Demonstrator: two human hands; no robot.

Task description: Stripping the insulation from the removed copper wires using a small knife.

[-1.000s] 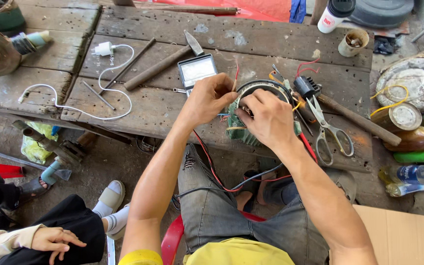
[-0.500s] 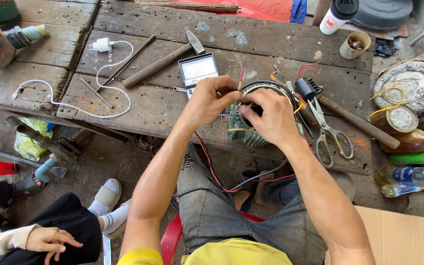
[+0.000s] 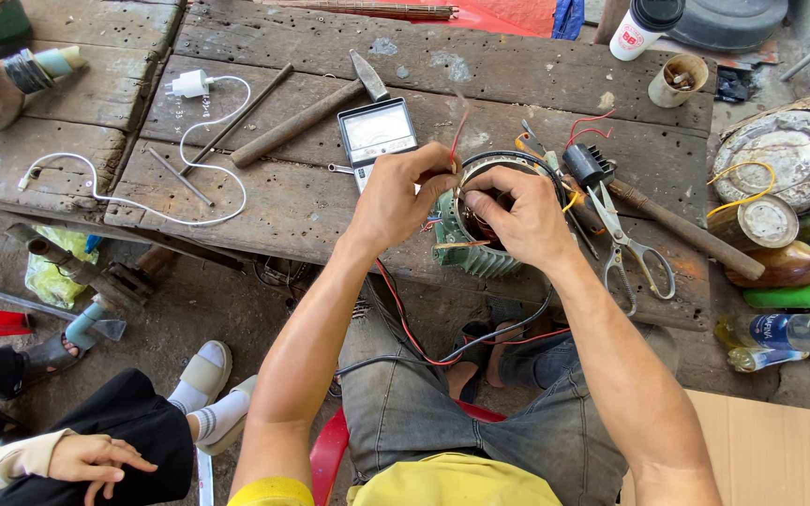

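Note:
A green finned motor stator (image 3: 469, 253) with copper windings sits at the near edge of a worn wooden bench (image 3: 274, 201). My left hand (image 3: 403, 192) pinches a thin red wire at the stator's upper left rim. My right hand (image 3: 516, 214) rests over the stator's right side, fingers curled on the windings and wire. Red and black leads (image 3: 424, 351) hang from the stator down over my lap. An analog meter (image 3: 377, 131) lies just behind my left hand.
Scissors (image 3: 632, 245), a hammer (image 3: 304, 111), metal rods and a white charger cable (image 3: 180, 159) lie on the bench. Cans, bottles and a round dish (image 3: 771, 159) crowd the right side. Another person sits at lower left, with a hand (image 3: 96, 459) on the knee.
Both hands stay on the stator; my fingers have shifted slightly around its rim and the red wire now sticks up between them.

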